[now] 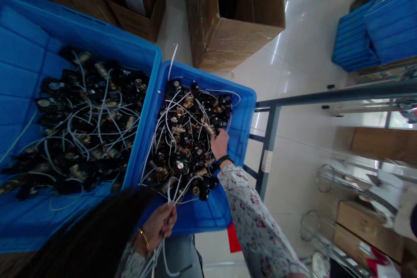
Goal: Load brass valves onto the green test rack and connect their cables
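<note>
My left hand point(159, 222), with a gold bracelet, is closed around a bundle of white cables point(176, 195) at the near edge of the right blue bin point(208, 221). Some cables run up from it into the bin, and loose ends hang below. My right hand point(220, 143), with a black wristband, reaches into the bin's right side. Its fingers are on a brass-and-black part point(208, 127) among many similar black units with brass fittings and white cables. The fingertips are partly hidden there.
A larger blue bin point(155, 58) of similar parts adjoins on the left. Open cardboard boxes point(241, 41) stand beyond. A grey metal frame point(270, 134) is right of the bin. Blue crates point(355, 39) and wire carts with boxes point(368, 226) are farther right.
</note>
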Demonstrator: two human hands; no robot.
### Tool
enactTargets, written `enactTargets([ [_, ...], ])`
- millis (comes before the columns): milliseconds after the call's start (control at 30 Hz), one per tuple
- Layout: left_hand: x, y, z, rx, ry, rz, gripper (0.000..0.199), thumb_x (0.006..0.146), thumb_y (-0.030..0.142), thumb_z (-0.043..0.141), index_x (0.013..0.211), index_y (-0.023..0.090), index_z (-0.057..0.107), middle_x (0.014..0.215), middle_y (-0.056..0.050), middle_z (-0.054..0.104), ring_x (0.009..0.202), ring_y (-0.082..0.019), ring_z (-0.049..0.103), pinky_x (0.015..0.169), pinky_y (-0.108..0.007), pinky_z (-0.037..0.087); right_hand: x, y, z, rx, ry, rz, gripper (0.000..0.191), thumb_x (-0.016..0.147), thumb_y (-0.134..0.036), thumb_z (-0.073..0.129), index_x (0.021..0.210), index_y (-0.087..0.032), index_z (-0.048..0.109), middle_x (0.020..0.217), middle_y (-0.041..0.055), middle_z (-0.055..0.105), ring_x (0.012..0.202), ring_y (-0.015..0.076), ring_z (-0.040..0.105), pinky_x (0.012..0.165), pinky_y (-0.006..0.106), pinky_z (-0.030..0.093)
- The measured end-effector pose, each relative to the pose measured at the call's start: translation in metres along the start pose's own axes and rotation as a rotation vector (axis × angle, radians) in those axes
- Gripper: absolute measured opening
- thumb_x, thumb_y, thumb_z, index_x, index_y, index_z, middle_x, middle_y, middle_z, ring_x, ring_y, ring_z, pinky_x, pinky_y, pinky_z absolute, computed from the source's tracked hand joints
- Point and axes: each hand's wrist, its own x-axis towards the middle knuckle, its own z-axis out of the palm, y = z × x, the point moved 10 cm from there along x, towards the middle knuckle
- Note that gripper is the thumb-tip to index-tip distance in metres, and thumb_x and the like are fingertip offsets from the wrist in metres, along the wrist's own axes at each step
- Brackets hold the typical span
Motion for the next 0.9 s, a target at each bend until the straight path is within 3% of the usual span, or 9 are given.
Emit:
enactTargets([
  [100,0.001,-0.001,-0.001,0.024,0.02,0.009,0.051,0.057,0.057,0.067,0.07,0.017,0.038,0.048,0.01,0.037,0.037,-0.001,0.018,0.042,-0.021,0.009,0.014,-0.043,0.014,-0.106,0.038,-0.134,0.051,0.077,-0.015,0.05,0.126,-0.01,0.037,0.126,0.0194,0.041,0.116,0.0291,0.033,0.096,0.044,0.027],
  [200,0.002,-0.003,-0.003,0.054,0.05,0.02,0.06,0.048,0.065,0.069,0.069,0.018,0.039,0.047,0.01,0.036,0.037,-0.001,0.018,0.042,-0.021,0.009,0.022,-0.076,0.035,-0.209,0.027,-0.239,0.045,0.082,-0.012,0.043,0.126,-0.014,0.039,0.12,0.0184,0.044,0.115,0.0295,0.035,0.094,0.045,0.029],
  [333,0.002,-0.004,-0.004,0.071,0.104,0.027,0.065,0.044,0.072,0.067,0.066,0.017,0.039,0.048,0.009,0.035,0.037,-0.001,0.017,0.04,-0.02,0.009,0.042,-0.077,0.047,-0.207,0.023,-0.114,0.042,0.087,-0.01,0.031,0.128,-0.015,0.036,0.11,0.0171,0.044,0.092,0.025,0.051,0.074,0.037,0.042],
  [467,0.002,-0.005,0.0,0.045,0.109,0.011,0.068,0.038,0.072,0.07,0.063,0.017,0.039,0.047,0.009,0.033,0.037,-0.001,0.016,0.039,-0.019,0.009,0.063,-0.075,0.049,-0.182,-0.011,-0.081,0.043,0.087,-0.015,0.034,0.131,-0.018,0.031,0.118,0.0144,0.038,0.074,0.0168,0.055,0.061,0.029,0.043],
  [600,0.003,-0.004,-0.003,0.041,0.124,0.045,0.068,0.04,0.073,0.068,0.064,0.017,0.038,0.048,0.008,0.034,0.037,-0.001,0.017,0.038,-0.019,0.009,0.061,-0.089,0.048,-0.23,0.027,-0.211,0.063,0.083,-0.028,0.048,0.137,-0.012,0.02,0.123,0.0183,0.037,0.092,0.0252,0.049,0.071,0.034,0.042],
  [767,0.006,-0.007,-0.005,0.025,0.131,0.067,0.068,0.041,0.075,0.066,0.065,0.017,0.038,0.047,0.009,0.036,0.035,-0.001,0.016,0.038,-0.019,0.009,0.056,-0.096,0.046,-0.274,0.078,-0.26,0.053,0.085,-0.008,0.032,0.137,-0.012,0.023,0.121,0.0209,0.043,0.1,0.0282,0.041,0.08,0.042,0.035],
  [900,0.006,-0.006,-0.006,0.014,0.121,0.082,0.069,0.041,0.076,0.065,0.065,0.017,0.038,0.047,0.009,0.036,0.035,-0.001,0.016,0.037,-0.019,0.008,0.076,-0.092,0.043,-0.242,0.011,-0.269,0.04,0.081,-0.009,0.041,0.121,-0.005,0.044,0.11,0.0211,0.048,0.103,0.0305,0.038,0.083,0.042,0.034],
])
